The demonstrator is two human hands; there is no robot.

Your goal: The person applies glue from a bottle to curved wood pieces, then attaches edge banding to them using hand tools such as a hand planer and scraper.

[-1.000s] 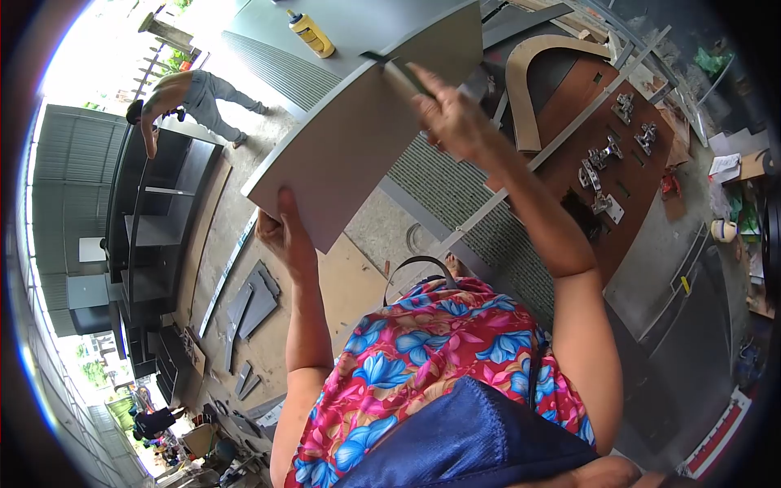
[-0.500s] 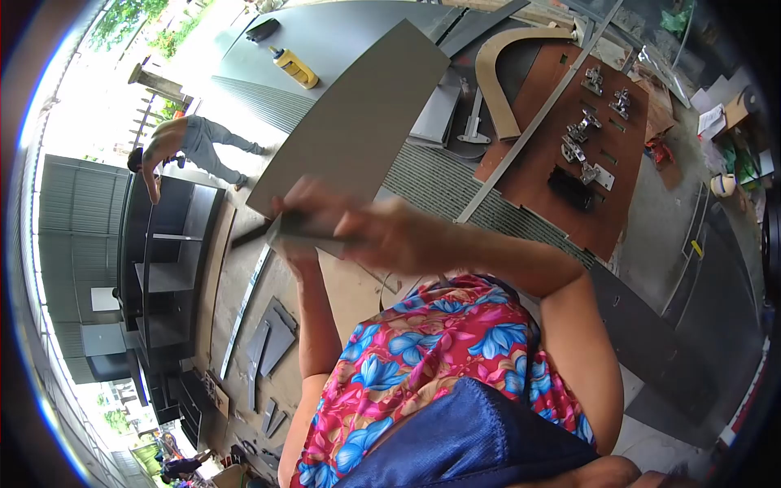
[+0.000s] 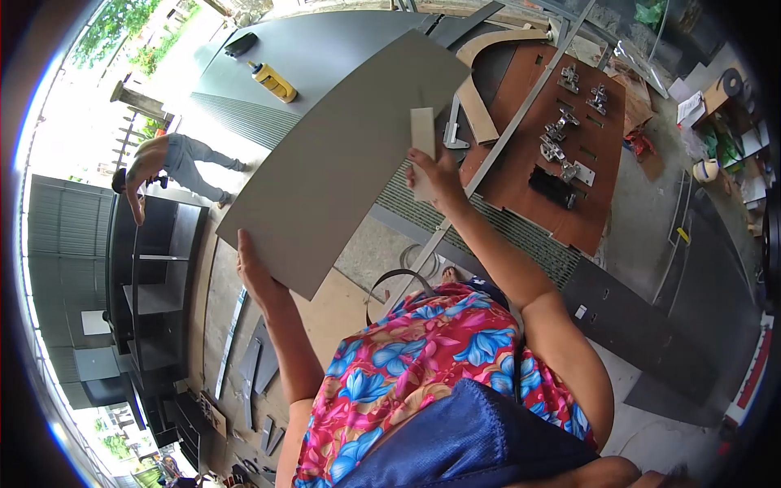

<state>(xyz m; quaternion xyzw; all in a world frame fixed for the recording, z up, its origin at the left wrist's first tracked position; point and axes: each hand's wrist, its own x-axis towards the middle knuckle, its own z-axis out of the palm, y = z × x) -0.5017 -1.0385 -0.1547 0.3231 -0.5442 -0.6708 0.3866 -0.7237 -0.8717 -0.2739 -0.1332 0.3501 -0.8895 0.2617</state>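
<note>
Between the hands spans a large grey curved laminate panel (image 3: 342,154), long axis running up-right from the left hand (image 3: 256,276) — which cups its lower corner — while the right hand (image 3: 437,175) pinches a small pale sanding block (image 3: 422,146) against its right edge.

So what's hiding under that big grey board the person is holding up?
Past the grey board edges you can see a dark tabletop with a yellow bottle, and ribbed matting. The left hand holds its lower corner. Whatever lies straight beneath the board is covered.
</note>
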